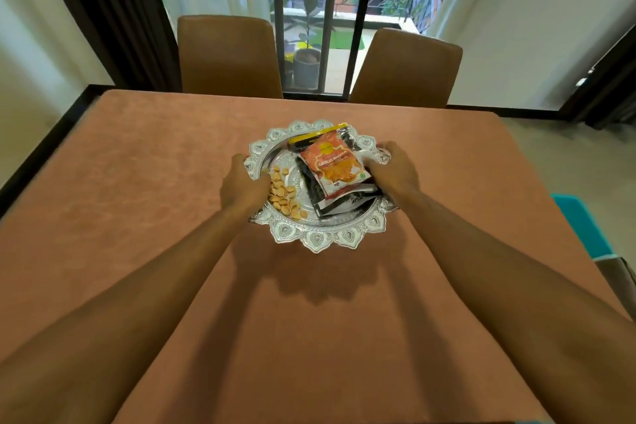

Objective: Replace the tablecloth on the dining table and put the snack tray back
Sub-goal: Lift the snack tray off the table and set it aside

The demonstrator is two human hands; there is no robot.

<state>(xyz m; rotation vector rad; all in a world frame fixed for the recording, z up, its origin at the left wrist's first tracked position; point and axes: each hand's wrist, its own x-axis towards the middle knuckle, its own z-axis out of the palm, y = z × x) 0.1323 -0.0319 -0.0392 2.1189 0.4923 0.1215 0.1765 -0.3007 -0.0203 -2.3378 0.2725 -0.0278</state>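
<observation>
A round silver snack tray (320,237) with an ornate scalloped rim is over the middle of the table, which is covered by a plain terracotta-brown tablecloth (155,189). The tray casts a shadow toward me, so it looks slightly raised; I cannot tell if it touches the cloth. In it lie an orange snack packet (335,167) on top of black packets (318,191), and a bag of small golden crackers (284,196). My left hand (242,184) grips the tray's left rim. My right hand (395,170) grips its right rim.
Two brown upholstered chairs (227,55) (409,69) stand at the far side of the table. Behind them is a glass door with dark frames and a potted plant (306,62) outside. A teal object (581,227) sits off the table's right edge.
</observation>
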